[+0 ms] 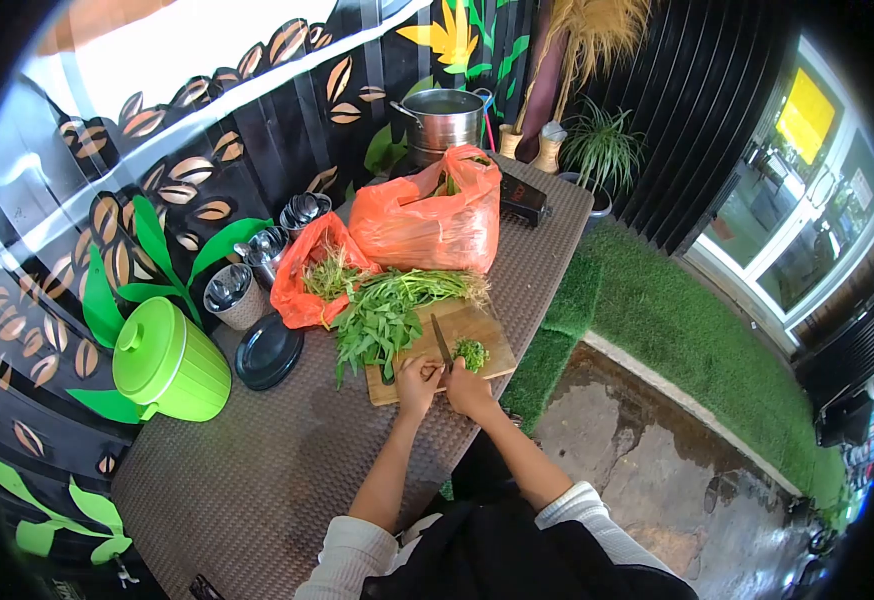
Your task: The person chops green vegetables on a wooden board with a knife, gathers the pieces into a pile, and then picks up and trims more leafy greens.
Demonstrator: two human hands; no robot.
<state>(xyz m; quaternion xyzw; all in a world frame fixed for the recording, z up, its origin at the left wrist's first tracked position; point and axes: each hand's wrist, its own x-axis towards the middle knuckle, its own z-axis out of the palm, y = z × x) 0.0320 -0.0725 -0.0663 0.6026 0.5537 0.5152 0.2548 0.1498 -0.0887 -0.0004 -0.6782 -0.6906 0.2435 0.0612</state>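
My right hand (470, 391) is closed around the handle of a knife (441, 338), whose dark blade points away from me over a wooden cutting board (497, 345). Just left of it, my left hand (418, 382) has its fingers curled together close to the knife; what they pinch, if anything, is too small to make out. A small heap of chopped greens (472, 353) lies right of the blade. Across the board's far left side rests a bunch of leafy green stems (382, 315), roots toward the right.
Behind the board stand a large orange plastic bag (427, 225) and a smaller one (307, 270) with rooty scraps. To the left are a green lidded bucket (172, 360), black plates (269, 352) and cutlery holders (235, 297). A steel pot (444, 125) stands at the far end.
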